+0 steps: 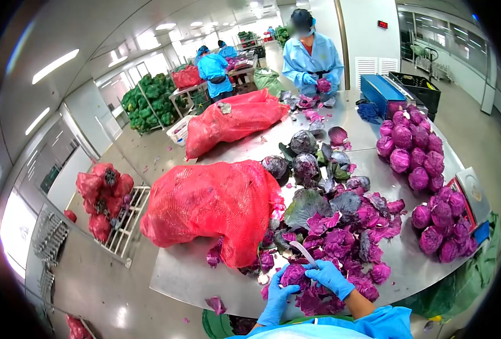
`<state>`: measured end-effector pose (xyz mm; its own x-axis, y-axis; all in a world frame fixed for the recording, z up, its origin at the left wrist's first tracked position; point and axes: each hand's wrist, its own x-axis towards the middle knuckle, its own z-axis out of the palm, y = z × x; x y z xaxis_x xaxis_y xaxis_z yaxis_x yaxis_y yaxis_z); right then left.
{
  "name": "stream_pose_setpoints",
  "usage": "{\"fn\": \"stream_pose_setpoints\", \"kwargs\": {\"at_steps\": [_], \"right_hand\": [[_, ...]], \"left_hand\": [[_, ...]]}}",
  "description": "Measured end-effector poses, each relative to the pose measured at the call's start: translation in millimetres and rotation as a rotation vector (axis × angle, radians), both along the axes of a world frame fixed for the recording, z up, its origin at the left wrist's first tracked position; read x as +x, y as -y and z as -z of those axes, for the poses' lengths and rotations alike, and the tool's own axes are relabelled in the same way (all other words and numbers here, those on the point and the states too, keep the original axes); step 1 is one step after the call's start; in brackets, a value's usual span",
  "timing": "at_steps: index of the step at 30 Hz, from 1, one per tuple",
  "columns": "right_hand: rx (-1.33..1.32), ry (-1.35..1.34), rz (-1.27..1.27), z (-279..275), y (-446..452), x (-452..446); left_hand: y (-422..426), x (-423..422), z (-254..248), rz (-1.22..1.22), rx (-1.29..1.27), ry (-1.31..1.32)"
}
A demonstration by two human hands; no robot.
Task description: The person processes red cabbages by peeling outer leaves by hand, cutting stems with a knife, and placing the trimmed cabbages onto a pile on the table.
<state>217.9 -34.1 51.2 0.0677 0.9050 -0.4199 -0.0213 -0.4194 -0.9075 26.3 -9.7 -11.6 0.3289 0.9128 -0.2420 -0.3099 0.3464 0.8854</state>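
A purple cabbage [295,277] sits at the near edge of the metal surface [205,281], cupped in the curled fingers of the gloved left hand [279,294], while the fingers of the gloved right hand [329,278] close around a knife [302,252] just beside it, blade pointing away from the person. Around and beyond them spread loose purple leaves [339,243], with a big red mesh sack [211,206] to the left and piles of trimmed cabbages [411,144] to the right. Farther off, across the surface, a co-worker [313,56] in blue holds another cabbage [324,85].
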Motion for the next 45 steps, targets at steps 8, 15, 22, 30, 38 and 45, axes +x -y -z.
{"fn": "stream_pose_setpoints", "kwargs": {"at_steps": [8, 15, 22, 30, 38, 45], "right_hand": [[0.020, -0.126, -0.033, 18, 9, 9], [0.125, -0.039, -0.091, -4, -6, 7], [-0.069, -0.104, -0.124, -36, -10, 8], [0.422, 0.583, -0.166, -10, -6, -7], [0.420, 0.589, -0.015, 10, -8, -17], [0.290, -0.126, 0.151, -28, 1, 1]], "left_hand": [[3, 0, -24, 0.020, 0.155, -0.193], [-5, 8, -49, -0.055, 0.168, -0.183], [-6, 5, -57, -0.077, 0.165, -0.019], [4, 2, -49, -0.097, 0.214, -0.094], [6, 1, -46, -0.173, 0.184, 0.054], [1, -1, -73, -0.141, 0.191, 0.056]]}}
